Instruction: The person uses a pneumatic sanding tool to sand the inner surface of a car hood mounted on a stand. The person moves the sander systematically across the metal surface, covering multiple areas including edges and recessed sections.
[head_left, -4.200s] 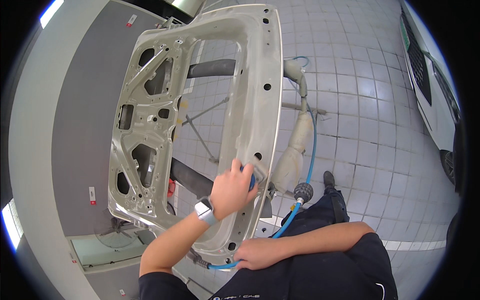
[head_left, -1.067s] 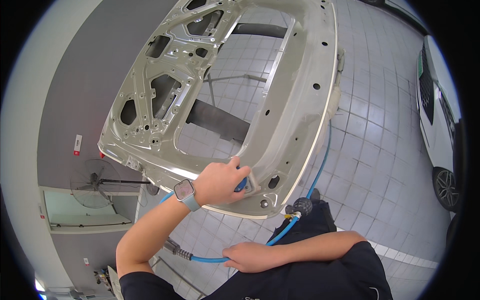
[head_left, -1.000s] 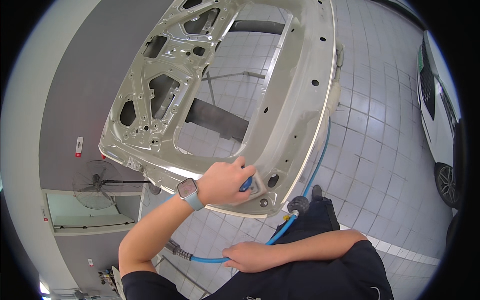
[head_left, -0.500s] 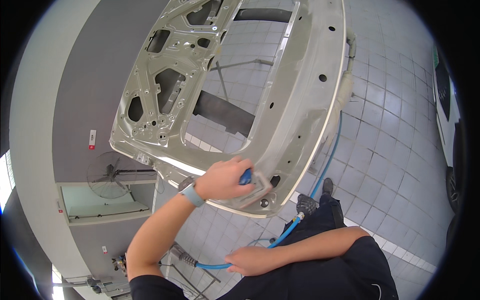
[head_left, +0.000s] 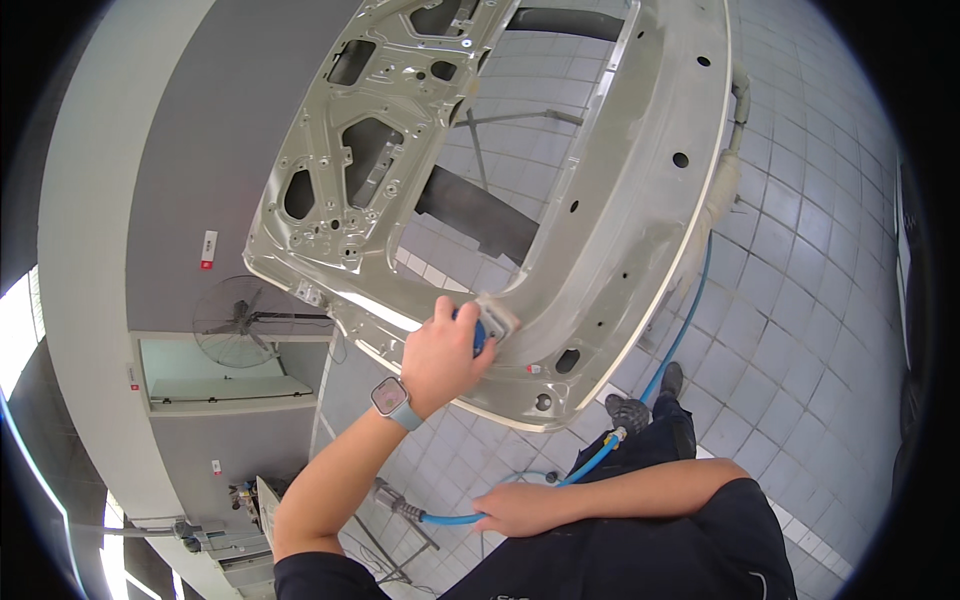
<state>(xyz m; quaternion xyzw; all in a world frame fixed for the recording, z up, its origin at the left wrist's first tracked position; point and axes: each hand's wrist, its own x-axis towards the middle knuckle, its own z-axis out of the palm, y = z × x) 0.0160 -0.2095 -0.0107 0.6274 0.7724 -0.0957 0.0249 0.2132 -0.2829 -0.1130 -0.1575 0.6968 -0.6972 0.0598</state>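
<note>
My left hand (head_left: 445, 345), a watch on its wrist, is closed over a blue-handled sanding block (head_left: 496, 322). The block's pale pad rests on the grey-green vehicle panel (head_left: 640, 170), close to the near corner of its large opening. Low in front of my body, my right hand (head_left: 525, 505) is wrapped around a blue hose (head_left: 600, 455). To the left of that hand, the hose joins a grey ribbed fitting (head_left: 403, 505). The underside of the block is hidden.
Grey padded bars (head_left: 480, 215) of a stand show through the panel's opening. A wire-caged fan (head_left: 240, 318) stands at the left by a grey wall (head_left: 215, 130). The hose continues over the tiled floor (head_left: 790, 220) at right. My shoes (head_left: 672, 378) are below the panel.
The sanding block has moved from the panel's near corner holes up and left toward the large opening. A small red-and-white mark on the panel now shows. The view has shifted slightly; my right hand keeps the hose.
</note>
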